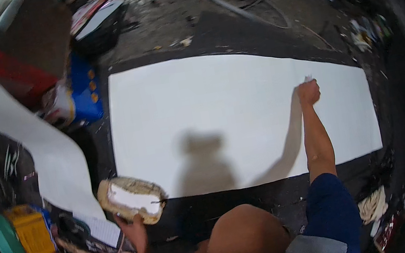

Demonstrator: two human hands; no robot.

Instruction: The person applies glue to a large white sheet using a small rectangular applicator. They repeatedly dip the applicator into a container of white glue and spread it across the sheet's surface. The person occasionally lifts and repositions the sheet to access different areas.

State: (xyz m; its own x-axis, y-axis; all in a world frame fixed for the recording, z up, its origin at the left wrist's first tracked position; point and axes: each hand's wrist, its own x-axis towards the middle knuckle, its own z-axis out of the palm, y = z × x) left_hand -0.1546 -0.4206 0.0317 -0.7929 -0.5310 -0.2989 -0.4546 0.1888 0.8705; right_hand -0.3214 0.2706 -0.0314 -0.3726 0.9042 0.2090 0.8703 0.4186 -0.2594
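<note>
A large white sheet (198,100) lies flat on a dark surface in front of me. My right hand (309,92) is closed in a fist over its right part, with the arm stretched out. A small whitish piece (308,78) pokes out beyond the fingers; its kind is too small to tell. At the sheet's near left corner is a worn, crusted tub (156,186) with a smooth white filling (131,197). My left hand (133,232) grips the tub's near edge, fingers partly hidden beneath it. My shadow falls across the sheet.
A long white strip (61,161) curls down at the left, beside a red-sided box (16,72) and a blue package (84,90). A green basin (5,242), a yellow box (30,230) and scraps crowd the lower left. My bent knee (248,239) rises near the sheet.
</note>
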